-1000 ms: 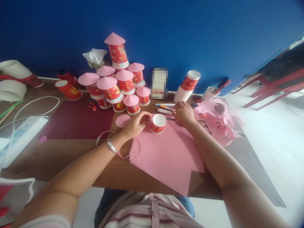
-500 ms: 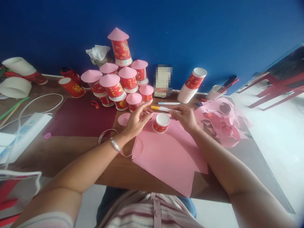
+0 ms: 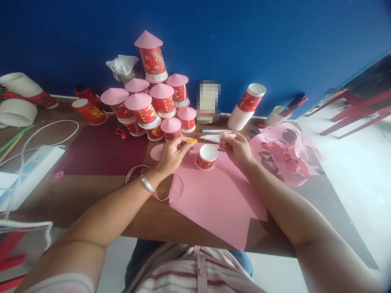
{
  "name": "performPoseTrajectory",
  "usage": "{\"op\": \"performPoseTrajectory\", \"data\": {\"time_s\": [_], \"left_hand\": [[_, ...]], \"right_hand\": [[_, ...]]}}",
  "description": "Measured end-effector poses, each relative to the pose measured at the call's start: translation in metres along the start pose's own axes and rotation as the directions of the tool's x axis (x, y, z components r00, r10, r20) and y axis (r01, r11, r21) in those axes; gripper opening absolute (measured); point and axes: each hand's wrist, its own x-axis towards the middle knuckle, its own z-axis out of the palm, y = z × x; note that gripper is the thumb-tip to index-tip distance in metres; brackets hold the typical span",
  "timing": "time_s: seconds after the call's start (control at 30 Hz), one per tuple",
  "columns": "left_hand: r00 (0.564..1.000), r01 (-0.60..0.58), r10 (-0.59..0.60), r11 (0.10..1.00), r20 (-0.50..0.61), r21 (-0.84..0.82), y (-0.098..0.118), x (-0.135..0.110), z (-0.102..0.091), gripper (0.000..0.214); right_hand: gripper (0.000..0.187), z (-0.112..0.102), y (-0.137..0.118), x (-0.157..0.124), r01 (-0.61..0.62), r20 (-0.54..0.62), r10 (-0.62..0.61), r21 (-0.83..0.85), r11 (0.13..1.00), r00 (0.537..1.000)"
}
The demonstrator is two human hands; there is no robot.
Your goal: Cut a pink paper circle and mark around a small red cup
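Because the bare tip of the white marker [image 3: 211,138] juts leftward from my right hand [image 3: 239,148], a careless dip of that wrist could leave a stray streak on the small red cup [image 3: 205,163] or on the pink sheet [image 3: 216,199] under it; the cup stands on that sheet between my hands, white end up and touched by neither, so a knuckle swung inward could tip it over; the yellow cap [image 3: 192,141] is slight enough that a slack pinch in my left hand [image 3: 172,155] could let it drop and roll away; a forward jerk of that same hand could also bump the nearest of the pink-roofed cups [image 3: 148,116] and unsettle the stack.

My left forearm slants in from the lower left, silver bracelet [image 3: 148,184] at the wrist, with thumb and forefinger closed on the cap; the remaining fingers are partly hidden, so I cannot tell how they curl; my right forearm slants in from the other side, its hand bent inward and gripping the marker towards its rear end; the two hands face each other near the cup's far side, cap and tip apart but roughly in line, with only a narrow gap between them.
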Motion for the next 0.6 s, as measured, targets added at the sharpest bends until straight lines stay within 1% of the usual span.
{"op": "performPoseTrajectory", "data": {"time_s": [0.07,0.13,0.2,0.3,0.4,0.6], "left_hand": [[1.000,0.023,-0.023,1.000,-0.002,0.017,-0.004,0.002,-0.003,0.044],[0.999,0.027,-0.030,0.998,0.037,0.062,-0.007,0.004,-0.004,0.041],[0.995,-0.015,0.003,0.992,0.098,0.123,-0.009,0.005,-0.003,0.034],[0.983,-0.117,0.082,0.970,0.166,0.212,-0.011,0.005,0.000,0.019],[0.978,-0.159,0.114,0.949,0.173,0.273,-0.015,0.005,0.003,0.019],[0.979,-0.154,0.087,0.909,0.184,0.389,-0.020,0.006,0.003,0.016]], "right_hand": [[0.051,-0.008,-0.003,0.003,0.041,-0.057,-0.039,0.026,0.999,0.998],[0.050,-0.014,-0.005,0.005,0.053,-0.075,-0.050,0.029,0.998,0.996],[0.048,-0.017,-0.006,0.005,0.054,-0.069,-0.052,0.029,0.998,0.996],[0.045,-0.016,-0.003,0.004,0.045,-0.050,-0.043,0.042,0.998,0.998],[0.045,-0.015,0.002,0.003,0.031,-0.041,-0.029,0.057,0.998,0.999],[0.052,-0.014,0.006,0.003,-0.017,-0.045,0.023,0.119,0.993,0.999]]}}
